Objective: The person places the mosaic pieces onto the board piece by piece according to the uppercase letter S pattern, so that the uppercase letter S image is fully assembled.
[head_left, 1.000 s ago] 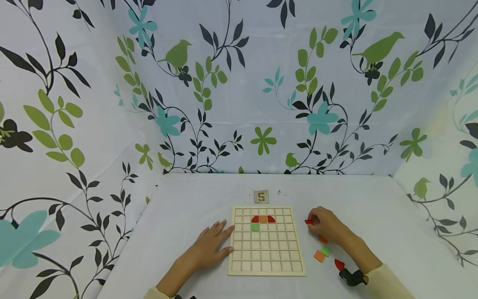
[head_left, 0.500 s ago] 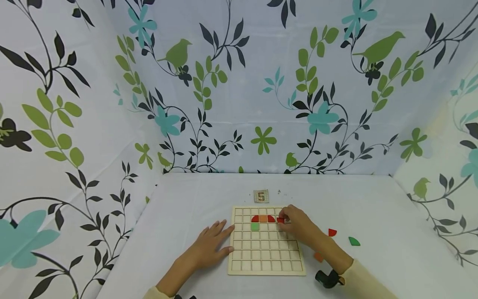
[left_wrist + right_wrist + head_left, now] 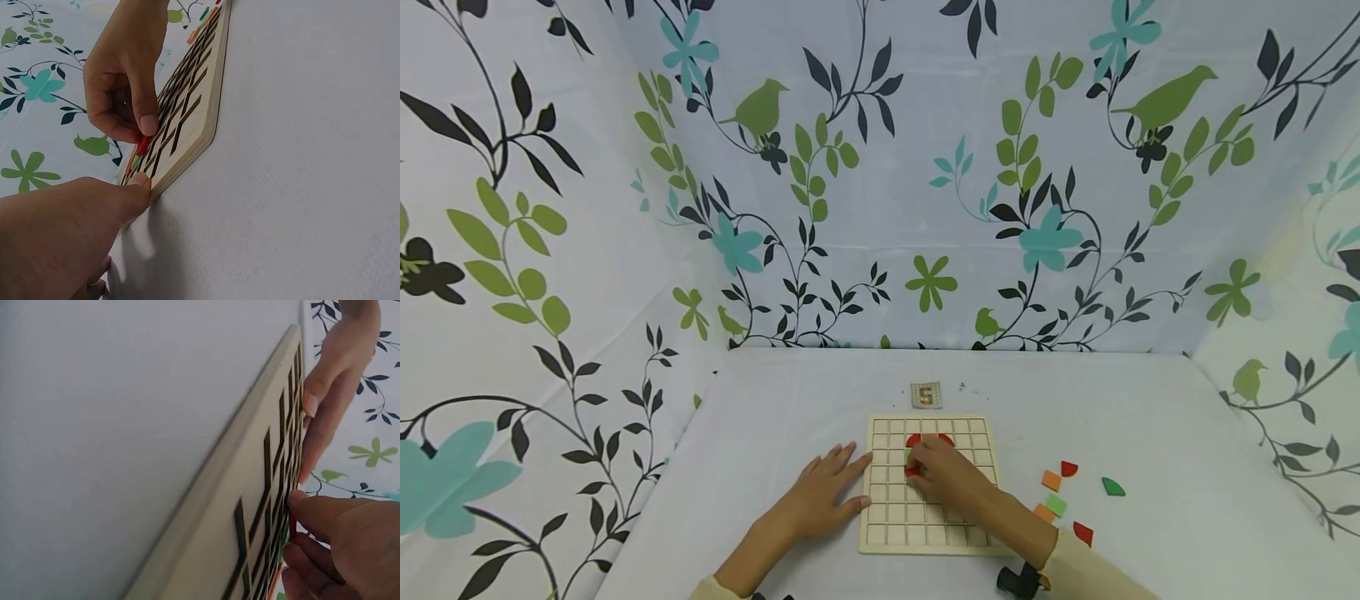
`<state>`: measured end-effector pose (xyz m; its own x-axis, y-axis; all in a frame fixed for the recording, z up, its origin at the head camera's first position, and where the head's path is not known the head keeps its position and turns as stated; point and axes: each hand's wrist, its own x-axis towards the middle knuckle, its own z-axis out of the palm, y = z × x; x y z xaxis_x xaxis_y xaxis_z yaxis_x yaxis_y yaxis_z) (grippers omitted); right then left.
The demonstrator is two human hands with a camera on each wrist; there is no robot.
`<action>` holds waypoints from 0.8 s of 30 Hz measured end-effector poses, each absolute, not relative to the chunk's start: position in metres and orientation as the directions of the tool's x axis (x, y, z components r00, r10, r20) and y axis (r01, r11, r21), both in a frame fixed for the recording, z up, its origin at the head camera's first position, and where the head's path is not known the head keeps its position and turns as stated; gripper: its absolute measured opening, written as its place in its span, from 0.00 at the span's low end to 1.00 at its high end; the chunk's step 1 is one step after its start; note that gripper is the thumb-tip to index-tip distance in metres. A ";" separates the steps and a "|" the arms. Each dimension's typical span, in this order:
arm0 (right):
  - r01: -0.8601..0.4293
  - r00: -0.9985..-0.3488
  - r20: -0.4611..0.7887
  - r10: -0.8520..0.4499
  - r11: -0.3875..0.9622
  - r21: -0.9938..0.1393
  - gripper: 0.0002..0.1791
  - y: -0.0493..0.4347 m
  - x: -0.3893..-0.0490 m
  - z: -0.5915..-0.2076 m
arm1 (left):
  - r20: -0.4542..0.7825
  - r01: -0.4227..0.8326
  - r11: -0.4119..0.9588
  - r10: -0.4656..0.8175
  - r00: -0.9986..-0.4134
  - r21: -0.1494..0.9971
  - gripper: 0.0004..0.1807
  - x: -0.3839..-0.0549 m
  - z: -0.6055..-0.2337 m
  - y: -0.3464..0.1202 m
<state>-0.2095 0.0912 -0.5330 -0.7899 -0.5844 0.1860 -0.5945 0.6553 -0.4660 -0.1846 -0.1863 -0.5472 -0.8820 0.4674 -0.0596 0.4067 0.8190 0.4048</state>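
The wooden grid board (image 3: 934, 483) lay flat on the desk (image 3: 1150, 433), pale, with a raised rim and square cells cut in rows. A red rounded piece (image 3: 913, 439) sat in its upper rows; a neighbouring red piece and a green square were largely covered by the right hand (image 3: 946, 477). That hand reached over the board's middle, and its grip was narrow, fingertips pinched on a small red piece (image 3: 912, 471) at a cell left of centre; from the left wrist view the piece (image 3: 142, 146) appeared to stand on edge against the grid, though the angle was poor. The left hand (image 3: 823, 493) lay with fingers straight at the board's left edge, one fingertip (image 3: 141, 181) touching the rim, holding nothing.

To the right of the board, loose pieces rested on the desk: an orange square (image 3: 1051, 480), a red quarter (image 3: 1068, 468), a green leaf shape (image 3: 1112, 487), a light green square (image 3: 1056, 505) and another red piece (image 3: 1082, 532). A small card marked 5 (image 3: 926, 394) lay just beyond the board. The desk was covered in plain white; sheets printed with leaves, flowers and birds (image 3: 1161, 98) enclosed it on three sides.
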 end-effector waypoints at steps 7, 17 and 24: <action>-0.631 -0.770 0.212 -0.602 0.667 -0.396 0.10 0.090 -0.207 -0.533 | -0.066 0.403 0.815 0.469 -0.881 0.417 0.39 -0.183 -0.546 -0.187; -0.646 -0.761 0.250 -0.599 0.659 -0.385 0.09 0.090 -0.206 -0.536 | -0.065 0.405 0.817 0.470 -0.881 0.410 0.38 -0.181 -0.544 -0.186; -0.652 -0.758 0.314 -0.571 0.684 -0.328 0.08 0.092 -0.205 -0.539 | -0.049 0.414 0.810 0.475 -0.879 0.416 0.38 -0.181 -0.543 -0.185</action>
<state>-0.2052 0.0919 -0.5393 -0.7580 -0.5715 0.3143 -0.6516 0.6838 -0.3283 -0.1805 -0.1851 -0.5428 -0.8787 0.4748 -0.0488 0.4144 0.8096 0.4157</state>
